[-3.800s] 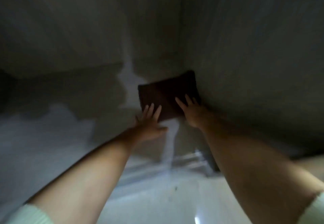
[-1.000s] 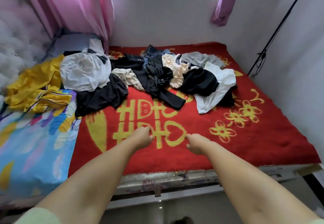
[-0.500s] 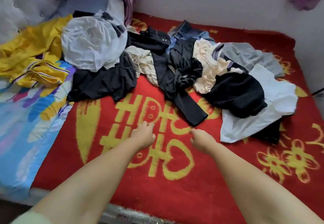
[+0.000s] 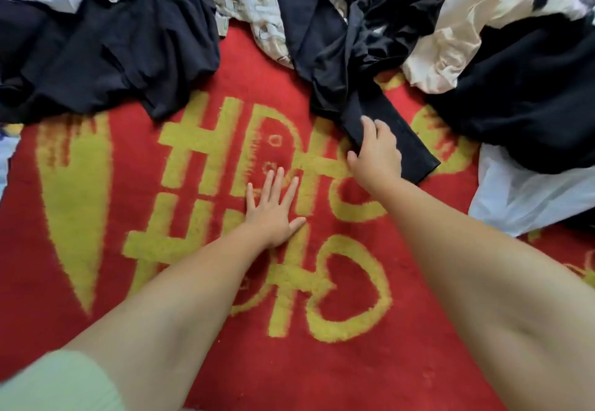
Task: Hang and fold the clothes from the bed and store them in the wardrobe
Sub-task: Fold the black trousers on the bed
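Two bare forearms reaching over a bed [image 4: 96, 281] covered by a red blanket with yellow characters. Left hand [image 4: 273, 207] pressed flat on the blanket near the centre, fingers straight and spread, holding nothing. Right hand [image 4: 375, 153] just toward 2 o'clock from it, fingers and thumb curled round the near end of a long black garment leg or sleeve [image 4: 396, 140]. That black strip running up toward 12 o'clock into a crumpled black garment [image 4: 354, 33], part of the heap of clothes across the far side of the bed. Around the heap: a wide dark garment [image 4: 112, 50] at 10 o'clock, a pale patterned piece [image 4: 251, 1] at 12 o'clock, a cream garment [image 4: 450, 40] at 1 o'clock, another black piece [image 4: 531, 95] at 2 o'clock, and a white garment [image 4: 531, 204] at 3 o'clock, lying partly under that black piece. Wardrobe not in view. Step in hand, by the look of it: picking the next garment off the pile, only just begun, with most of the clothes unsorted. Next move likely calling for a steady pull toward 6 o'clock to draw the black garment free of the tangle, then spreading it on the bare red area for folding. Possible snag: neighbouring cream and patterned pieces overlapping it and dragging along.
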A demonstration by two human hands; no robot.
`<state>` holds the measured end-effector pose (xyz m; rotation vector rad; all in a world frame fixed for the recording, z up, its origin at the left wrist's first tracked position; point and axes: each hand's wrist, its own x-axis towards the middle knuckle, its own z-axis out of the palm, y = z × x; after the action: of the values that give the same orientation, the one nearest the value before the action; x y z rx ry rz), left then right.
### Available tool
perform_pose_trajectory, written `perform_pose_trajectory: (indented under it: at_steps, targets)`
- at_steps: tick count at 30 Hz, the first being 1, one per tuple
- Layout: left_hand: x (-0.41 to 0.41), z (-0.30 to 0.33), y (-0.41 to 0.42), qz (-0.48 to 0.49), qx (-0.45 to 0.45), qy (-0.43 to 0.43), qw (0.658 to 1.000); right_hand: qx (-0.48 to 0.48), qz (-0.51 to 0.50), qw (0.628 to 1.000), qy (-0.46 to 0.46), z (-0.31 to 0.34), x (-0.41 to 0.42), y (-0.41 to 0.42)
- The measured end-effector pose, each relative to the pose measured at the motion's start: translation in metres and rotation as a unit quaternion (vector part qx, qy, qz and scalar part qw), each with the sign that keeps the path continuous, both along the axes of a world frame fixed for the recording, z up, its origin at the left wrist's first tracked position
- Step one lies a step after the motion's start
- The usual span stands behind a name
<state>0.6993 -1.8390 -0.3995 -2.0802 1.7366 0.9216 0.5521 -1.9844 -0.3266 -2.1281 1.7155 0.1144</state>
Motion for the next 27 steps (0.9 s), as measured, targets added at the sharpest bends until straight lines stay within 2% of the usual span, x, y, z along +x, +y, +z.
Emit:
perform_pose_trajectory:
  at_steps: [3,5,7,10,12,14,15,16,18,19,20,21,22,23,24,25,27]
  targets:
    - [0.001,-0.022,0.012,-0.001,-0.024,0.000,1.000,0.048,-0.022,0.996,0.069,-0.026,0.008,-0.010]
    - [0.001,-0.027,0.013,-0.004,-0.005,0.019,1.000,0.067,-0.033,0.993,0.092,-0.035,0.006,-0.015]
    - [0.004,-0.028,0.013,-0.006,0.004,0.029,1.000,0.090,-0.057,0.992,0.060,-0.032,0.005,-0.018]
    - [0.011,-0.024,0.007,-0.007,0.049,0.037,0.998,0.109,-0.105,0.988,-0.037,-0.013,0.017,-0.017]
    - [0.013,-0.018,0.000,-0.009,0.087,0.053,0.995,0.173,-0.086,0.979,-0.062,0.001,0.036,0.000]
    - [0.016,-0.002,-0.009,0.029,0.110,0.111,0.987,0.237,-0.058,0.966,-0.087,0.012,0.057,0.031]
    - [0.019,0.008,-0.014,0.075,0.101,0.171,0.977,0.266,-0.050,0.957,-0.107,0.018,0.066,0.049]
    - [0.024,0.018,-0.017,0.149,0.083,0.253,0.952,0.290,-0.043,0.948,-0.126,0.024,0.074,0.067]
    - [0.038,0.038,-0.015,0.343,0.058,0.394,0.851,0.326,-0.020,0.935,-0.140,0.037,0.083,0.102]
    - [0.046,0.047,-0.009,0.445,0.052,0.431,0.783,0.344,0.002,0.930,-0.129,0.042,0.083,0.118]
    - [0.053,0.058,0.001,0.545,0.050,0.470,0.692,0.365,0.031,0.924,-0.111,0.050,0.081,0.134]
    - [0.059,0.069,0.011,0.620,0.048,0.520,0.586,0.388,0.061,0.915,-0.091,0.057,0.077,0.150]
    - [0.062,0.078,0.021,0.657,0.045,0.562,0.501,0.412,0.087,0.904,-0.077,0.065,0.071,0.166]
    - [0.065,0.090,0.028,0.670,0.041,0.583,0.458,0.436,0.110,0.890,-0.069,0.074,0.064,0.180]
    - [0.064,0.103,0.033,0.669,0.038,0.589,0.452,0.457,0.131,0.878,-0.062,0.083,0.059,0.193]
    - [0.061,0.117,0.036,0.665,0.035,0.576,0.475,0.471,0.154,0.867,-0.052,0.091,0.054,0.205]
    - [0.050,0.151,0.043,0.641,0.013,0.514,0.569,0.487,0.185,0.853,-0.021,0.111,0.046,0.222]
